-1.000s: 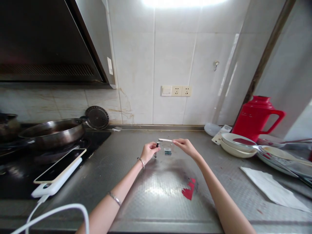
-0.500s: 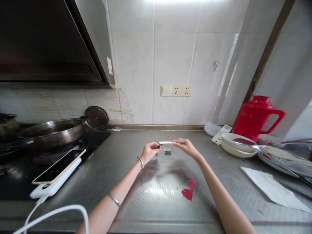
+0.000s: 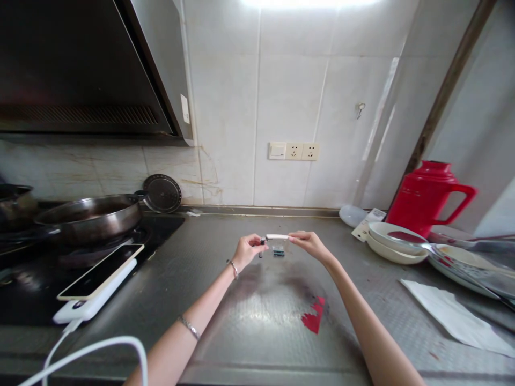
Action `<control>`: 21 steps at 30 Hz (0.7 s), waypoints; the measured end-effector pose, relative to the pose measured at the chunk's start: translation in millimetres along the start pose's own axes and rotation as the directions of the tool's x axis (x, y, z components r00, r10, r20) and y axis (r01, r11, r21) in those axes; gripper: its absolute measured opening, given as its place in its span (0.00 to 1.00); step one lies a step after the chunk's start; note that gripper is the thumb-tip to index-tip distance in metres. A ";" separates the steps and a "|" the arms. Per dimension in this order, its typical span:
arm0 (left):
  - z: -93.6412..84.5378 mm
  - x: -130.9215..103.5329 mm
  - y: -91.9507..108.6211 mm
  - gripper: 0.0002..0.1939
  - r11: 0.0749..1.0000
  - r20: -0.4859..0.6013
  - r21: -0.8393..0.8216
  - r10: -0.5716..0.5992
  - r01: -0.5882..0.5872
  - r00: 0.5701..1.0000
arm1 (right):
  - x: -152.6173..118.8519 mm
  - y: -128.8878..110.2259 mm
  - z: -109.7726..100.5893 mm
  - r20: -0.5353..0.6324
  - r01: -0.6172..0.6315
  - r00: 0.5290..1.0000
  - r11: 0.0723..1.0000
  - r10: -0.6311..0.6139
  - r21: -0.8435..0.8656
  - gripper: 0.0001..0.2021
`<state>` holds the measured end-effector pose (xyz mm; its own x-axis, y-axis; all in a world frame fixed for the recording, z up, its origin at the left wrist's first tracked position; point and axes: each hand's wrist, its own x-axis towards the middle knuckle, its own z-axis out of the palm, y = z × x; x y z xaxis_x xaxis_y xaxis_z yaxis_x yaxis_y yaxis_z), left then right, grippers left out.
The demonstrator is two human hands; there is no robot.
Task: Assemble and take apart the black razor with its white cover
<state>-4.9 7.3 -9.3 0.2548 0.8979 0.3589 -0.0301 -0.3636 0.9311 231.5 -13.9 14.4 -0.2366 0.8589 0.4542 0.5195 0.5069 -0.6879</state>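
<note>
Above the counter, both hands hold a white-handled tool [image 3: 277,237] with a short dark head set crosswise at its left end, shaped somewhat like a razor. My left hand [image 3: 246,252] pinches the dark head between thumb and fingers. At the other end, my right hand [image 3: 309,244] has its fingertips closed on the tip of the white handle. Just below the handle lies a small clear packet [image 3: 278,251] with teal-and-dark contents too small to make out. Nearer to me on the steel counter [image 3: 249,338] is a torn red piece [image 3: 314,315].
On the left are a stove with a steel pan [image 3: 94,220], a phone [image 3: 100,272] and a white power bank [image 3: 94,300] with its cable [image 3: 100,342]. To the right stand a red thermos jug [image 3: 422,198], stacked bowls [image 3: 396,249], plates and a white paper sheet [image 3: 454,313].
The white handle has turned slightly in my fingers and shows more of its face. Both hands keep their grip, and the whole view has shifted a little.
</note>
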 end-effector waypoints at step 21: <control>2.4 -0.2 -2.8 0.11 1.000 0.050 -0.008 0.016 -0.016 0.999 | -0.7 16.2 0.9 0.064 -0.013 0.998 0.999 0.011 0.029 0.21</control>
<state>-2.5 7.6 -12.1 0.3024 0.8783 0.3703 -0.0415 -0.3760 0.9257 239.4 -6.2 2.5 -0.2830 0.8676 0.4089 0.4988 0.4972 -0.7099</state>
